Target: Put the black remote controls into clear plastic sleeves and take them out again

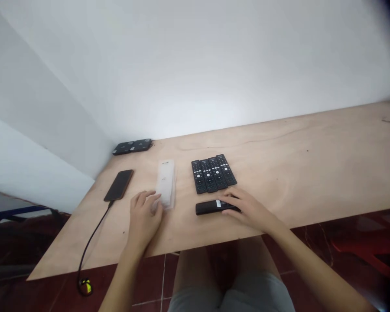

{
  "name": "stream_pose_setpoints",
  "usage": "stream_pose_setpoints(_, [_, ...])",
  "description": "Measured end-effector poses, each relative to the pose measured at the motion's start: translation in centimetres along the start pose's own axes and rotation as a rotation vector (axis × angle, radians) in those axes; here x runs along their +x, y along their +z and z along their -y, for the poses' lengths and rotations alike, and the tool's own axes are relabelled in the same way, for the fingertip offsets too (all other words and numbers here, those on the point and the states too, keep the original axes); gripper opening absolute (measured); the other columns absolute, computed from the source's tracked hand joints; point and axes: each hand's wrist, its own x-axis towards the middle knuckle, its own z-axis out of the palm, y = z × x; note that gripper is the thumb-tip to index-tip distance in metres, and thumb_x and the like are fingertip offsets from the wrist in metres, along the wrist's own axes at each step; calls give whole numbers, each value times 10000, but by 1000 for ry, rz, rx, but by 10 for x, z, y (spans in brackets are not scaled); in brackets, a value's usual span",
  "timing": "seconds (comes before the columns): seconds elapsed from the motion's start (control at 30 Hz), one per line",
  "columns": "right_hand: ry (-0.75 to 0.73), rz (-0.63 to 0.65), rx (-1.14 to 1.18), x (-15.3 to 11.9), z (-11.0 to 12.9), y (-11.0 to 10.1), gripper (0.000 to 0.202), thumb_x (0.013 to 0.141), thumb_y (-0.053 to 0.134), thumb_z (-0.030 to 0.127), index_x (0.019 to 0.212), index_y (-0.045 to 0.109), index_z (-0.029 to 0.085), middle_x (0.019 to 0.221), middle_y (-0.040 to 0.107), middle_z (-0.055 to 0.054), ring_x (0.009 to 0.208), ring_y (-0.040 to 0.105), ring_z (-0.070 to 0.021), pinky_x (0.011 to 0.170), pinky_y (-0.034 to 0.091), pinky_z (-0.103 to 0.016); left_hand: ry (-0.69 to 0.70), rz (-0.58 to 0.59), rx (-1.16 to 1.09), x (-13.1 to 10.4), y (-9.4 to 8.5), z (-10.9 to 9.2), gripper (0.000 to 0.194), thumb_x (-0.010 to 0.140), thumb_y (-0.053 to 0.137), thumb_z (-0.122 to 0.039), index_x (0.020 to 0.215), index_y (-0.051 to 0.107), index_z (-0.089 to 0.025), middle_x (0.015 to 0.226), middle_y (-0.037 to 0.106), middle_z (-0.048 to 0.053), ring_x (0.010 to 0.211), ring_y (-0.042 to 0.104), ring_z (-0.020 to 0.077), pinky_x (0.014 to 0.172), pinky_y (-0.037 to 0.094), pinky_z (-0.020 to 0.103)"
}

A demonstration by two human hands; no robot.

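Both forearms rise over the near edge of the table, palms turned down. Left of centre, the left hand [145,221] rests at the lower left corner of a flat stack of translucent whitish plastic sleeves [165,180], its fingers bent and tips reaching the edge — whether it pinches them I cannot tell. From the lower right, the right forearm slants inward; the right hand [245,210] grasps the right end of a long black plastic remote control with a white label [207,207], thumb on the near side, fingers across the top and far side.

That remote lies crosswise on the pale wooden tabletop [279,173], in front of the right hand's wrist and well to the right of the left hand. Just beyond it sit four slim black remote controls with pale buttons [208,175] — side by side, buttons up, slightly tilted. Left of the sleeves lies a dark phone with a brownish edge [118,185], a black cable [94,234] running from its near end.
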Motion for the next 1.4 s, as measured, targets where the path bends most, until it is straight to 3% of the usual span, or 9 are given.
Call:
stream_pose_setpoints(0.2, [-16, -9, -33, 1, -1, 0, 366, 1111, 646, 411, 1469, 698, 350, 1290, 726, -96, 1243, 661, -330, 1096, 575, -554, 10, 28, -29, 1, 5, 5, 119, 957, 664, -210, 986, 776, -240, 1103, 782, 113, 1245, 619, 383, 1116, 496, 618])
stream_pose_setpoints(0.33, [-26, -19, -16, 3, 1, 0, 324, 1128, 619, 396, 1427, 723, 328, 1310, 748, -96, 1245, 675, -323, 1091, 577, -545, -28, -3, -47, 6, -5, -8, 119, 983, 637, -230, 975, 755, -240, 993, 785, 93, 1105, 663, 357, 1039, 518, 557])
stream_pose_setpoints(0.43, [-23, -44, 25, 5, 6, -5, 320, 1140, 595, 392, 1420, 737, 326, 1342, 772, -91, 1258, 696, -322, 1105, 578, -539, -104, -21, -90, 7, -15, -36, 127, 1009, 615, -236, 992, 740, -247, 957, 759, 68, 969, 687, 297, 925, 542, 448])
stream_pose_setpoints(0.53, [5, -33, 140, 6, 13, -14, 386, 1162, 540, 384, 1521, 678, 354, 1484, 742, -50, 1354, 689, -308, 1192, 544, -530, -143, 117, -229, -1, -14, -73, 141, 1028, 595, -233, 1006, 734, -243, 908, 731, 37, 781, 667, 217, 741, 529, 347])
stream_pose_setpoints(0.77, [42, -38, 297, -2, 6, -30, 348, 1145, 576, 364, 1444, 754, 341, 1485, 751, -32, 1409, 682, -306, 1264, 506, -558, -242, 245, -390, -21, 21, -135, 120, 1024, 673, -312, 944, 736, -249, 821, 721, 25, 710, 679, 214, 669, 539, 347])
stream_pose_setpoints(0.9, [70, -79, 202, -17, -16, -28, 293, 1025, 789, 425, 1290, 845, 314, 1345, 815, -75, 1295, 747, -336, 1182, 586, -557, -306, 199, -357, -17, 35, -148, 194, 1008, 709, -357, 849, 673, -251, 764, 696, 19, 673, 659, 217, 642, 513, 349])
stream_pose_setpoints(1.0, [75, -30, 134, -28, -26, -30, 523, 918, 906, 466, 1409, 786, 331, 1448, 769, -78, 1363, 712, -362, 1211, 562, -567, -294, 180, -325, -11, 40, -155, 236, 1015, 673, -314, 791, 633, -253, 761, 687, 21, 675, 652, 213, 650, 498, 344])
stream_pose_setpoints(1.13, [52, -30, 73, -38, -26, -36, 582, 939, 880, 370, 1498, 721, 359, 1511, 732, -56, 1387, 699, -364, 1212, 561, -539, -313, 199, -282, -9, 47, -164, 202, 997, 653, -261, 797, 663, -238, 765, 706, 17, 679, 666, 205, 669, 490, 335])
stream_pose_setpoints(1.4, [-4, -58, 164, -37, -20, -37, 501, 875, 861, 246, 1367, 799, 314, 1311, 828, -61, 1215, 783, -336, 1110, 619, -508, -320, 216, -399, -6, 48, -172, 183, 1010, 610, -225, 957, 786, -223, 895, 767, 50, 774, 719, 216, 721, 557, 343])
